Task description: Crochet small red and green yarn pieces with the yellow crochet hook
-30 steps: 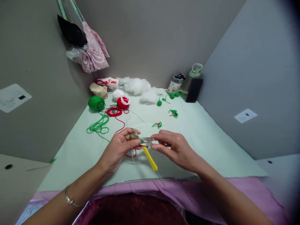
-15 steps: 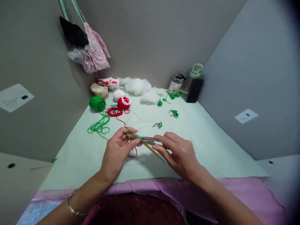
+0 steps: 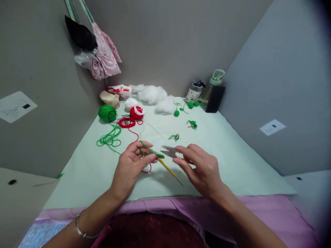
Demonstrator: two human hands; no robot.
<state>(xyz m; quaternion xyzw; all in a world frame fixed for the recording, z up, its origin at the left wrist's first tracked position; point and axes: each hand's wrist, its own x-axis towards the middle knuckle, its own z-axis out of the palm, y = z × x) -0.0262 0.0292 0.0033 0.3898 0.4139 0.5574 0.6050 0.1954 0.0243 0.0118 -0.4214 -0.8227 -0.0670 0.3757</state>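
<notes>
My left hand (image 3: 136,158) pinches a small green crocheted piece (image 3: 160,156) between thumb and fingers, with green yarn (image 3: 146,146) running back over the fingers. A yellow-handled crochet hook (image 3: 168,167) slants out below the piece; I cannot tell whether this hand holds it. Red yarn (image 3: 150,167) loops under the palm. My right hand (image 3: 201,167) grips small metal snips (image 3: 168,152). Their blades are parted and point left, just right of the green piece and apart from it.
Behind the hands are a green yarn ball (image 3: 107,113), a red-and-white ball (image 3: 137,112) and loose green strands (image 3: 109,138). White stuffing (image 3: 152,95) lies along the back wall. Small green pieces (image 3: 174,137), a phone (image 3: 215,99) and a bottle (image 3: 216,78) stand or lie farther right.
The snips have drawn back right from the green piece, and their blades now show apart. The green piece shows more fully, and the hook's metal tip sits slightly lower. My left hand has barely moved.
</notes>
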